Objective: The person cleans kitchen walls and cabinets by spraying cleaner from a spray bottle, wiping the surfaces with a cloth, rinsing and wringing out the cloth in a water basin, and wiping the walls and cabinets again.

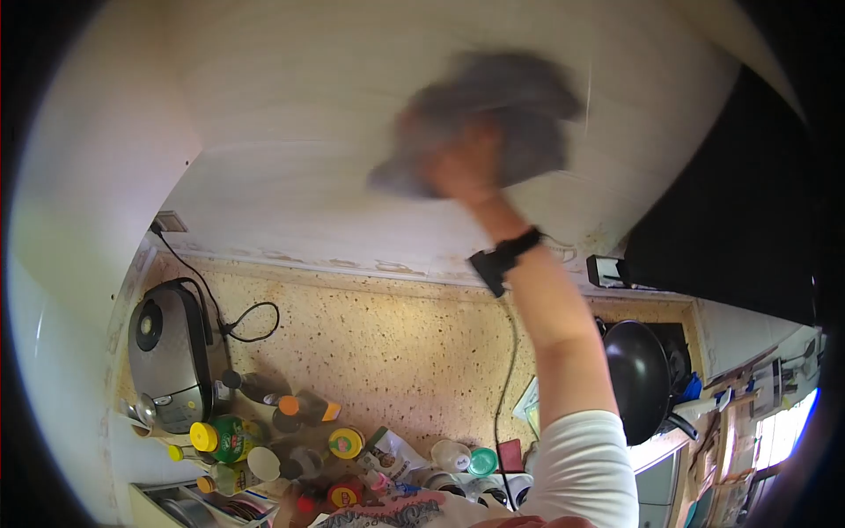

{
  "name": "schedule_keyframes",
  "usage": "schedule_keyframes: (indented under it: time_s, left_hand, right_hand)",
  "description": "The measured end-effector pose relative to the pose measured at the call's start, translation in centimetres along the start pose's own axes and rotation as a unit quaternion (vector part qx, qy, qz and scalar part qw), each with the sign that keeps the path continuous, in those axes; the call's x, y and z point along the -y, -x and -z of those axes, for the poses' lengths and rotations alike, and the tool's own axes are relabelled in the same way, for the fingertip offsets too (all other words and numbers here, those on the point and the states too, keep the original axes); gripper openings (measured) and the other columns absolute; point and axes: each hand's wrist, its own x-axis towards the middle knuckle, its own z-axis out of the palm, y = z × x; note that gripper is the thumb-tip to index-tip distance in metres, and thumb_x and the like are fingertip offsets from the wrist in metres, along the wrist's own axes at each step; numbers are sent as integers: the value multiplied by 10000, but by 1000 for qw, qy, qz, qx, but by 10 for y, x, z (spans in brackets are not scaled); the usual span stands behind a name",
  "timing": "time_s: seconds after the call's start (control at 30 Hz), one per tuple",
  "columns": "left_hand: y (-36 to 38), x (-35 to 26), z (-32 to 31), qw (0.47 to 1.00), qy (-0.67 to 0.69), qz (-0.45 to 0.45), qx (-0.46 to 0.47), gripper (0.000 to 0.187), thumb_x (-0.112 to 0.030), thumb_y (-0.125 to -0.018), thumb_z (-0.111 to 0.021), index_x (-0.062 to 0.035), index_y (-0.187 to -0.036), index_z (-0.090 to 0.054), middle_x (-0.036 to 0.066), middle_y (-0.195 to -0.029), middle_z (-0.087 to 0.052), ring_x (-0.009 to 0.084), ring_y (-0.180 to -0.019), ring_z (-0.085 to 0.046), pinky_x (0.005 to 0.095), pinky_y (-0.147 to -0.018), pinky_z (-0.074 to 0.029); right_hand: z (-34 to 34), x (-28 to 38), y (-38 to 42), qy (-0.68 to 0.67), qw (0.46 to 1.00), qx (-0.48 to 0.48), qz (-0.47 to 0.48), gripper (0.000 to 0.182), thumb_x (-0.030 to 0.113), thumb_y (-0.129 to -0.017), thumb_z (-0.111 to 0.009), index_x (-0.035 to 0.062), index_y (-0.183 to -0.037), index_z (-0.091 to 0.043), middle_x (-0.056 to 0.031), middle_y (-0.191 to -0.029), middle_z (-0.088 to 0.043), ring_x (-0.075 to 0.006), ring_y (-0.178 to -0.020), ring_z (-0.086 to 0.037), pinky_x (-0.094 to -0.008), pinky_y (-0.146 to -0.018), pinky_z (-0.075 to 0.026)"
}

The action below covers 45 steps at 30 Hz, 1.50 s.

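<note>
My right hand (464, 165), blurred by motion, is on a grey cloth (528, 92) high against the pale wall (326, 97). The bunched cloth spreads around and above the fingers, hiding some of them. On the wrist is a black band (508, 259), and a white sleeve (585, 466) covers the upper arm. My left hand is not in view.
A grey and black appliance (167, 352) with a cord stands on the speckled counter (370, 343) at left. Bottles and jars (233, 438) crowd the near edge. At right are a black pan (635, 378) on a stove and a large dark panel (739, 202).
</note>
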Motion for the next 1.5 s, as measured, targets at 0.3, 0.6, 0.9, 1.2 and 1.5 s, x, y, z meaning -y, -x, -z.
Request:
schedule_keyframes:
  time_s: [0.3, 0.6, 0.9, 1.2, 1.5]
  left_hand:
    - [3, -3, 0, 999, -31, 23, 4, 540, -461, -530, -731, -71, -877, -592, 118, -836, -597, 317, -850, -565, 443, -730, -450]
    - [9, 2, 0, 999, -41, 32, 9, 540, -457, -529, -727, -71, -883, -597, 119, -848, -597, 318, -859, -561, 442, -740, -447]
    - [22, 20, -19, 999, -51, 2, -16, 539, -454, -528, -723, -71, -888, -601, 120, -861, -596, 319, -868, -557, 441, -751, -444]
    - [13, -51, 32, 998, -26, 57, -8, 476, -429, -588, -679, -103, -921, -582, 149, -939, -580, 341, -883, -563, 442, -737, -464]
    - [10, -50, 36, 988, 62, -16, -140, 396, -366, -540, -705, -91, -781, -554, 107, -693, -540, 323, -623, -560, 409, -519, -452]
  right_hand:
    - [-27, -51, 57, -204, 979, -19, 22, 590, 343, -762, -605, 74, -1256, -429, -137, -1275, -432, -308, -1197, -378, -413, -1029, -277]
    - [-48, -191, 159, 125, 881, -255, -379, 683, 357, -806, -497, 115, -1386, -229, -198, -1380, -279, -299, -1317, -203, -401, -1052, -202]
    - [-157, -89, 340, 188, 740, 271, -586, 583, 320, -842, -466, 103, -1356, -298, -129, -1241, -459, -239, -1062, -463, -330, -884, -358]
    - [-101, -128, 232, 364, 769, 246, -465, 618, 380, -798, -530, 100, -1323, -362, -148, -1178, -521, -270, -986, -531, -383, -854, -386]
    - [-7, -23, -102, -20, 971, -180, -155, 695, 448, -820, -510, 214, -1389, -186, -163, -1150, -555, -347, -1048, -530, -432, -877, -398]
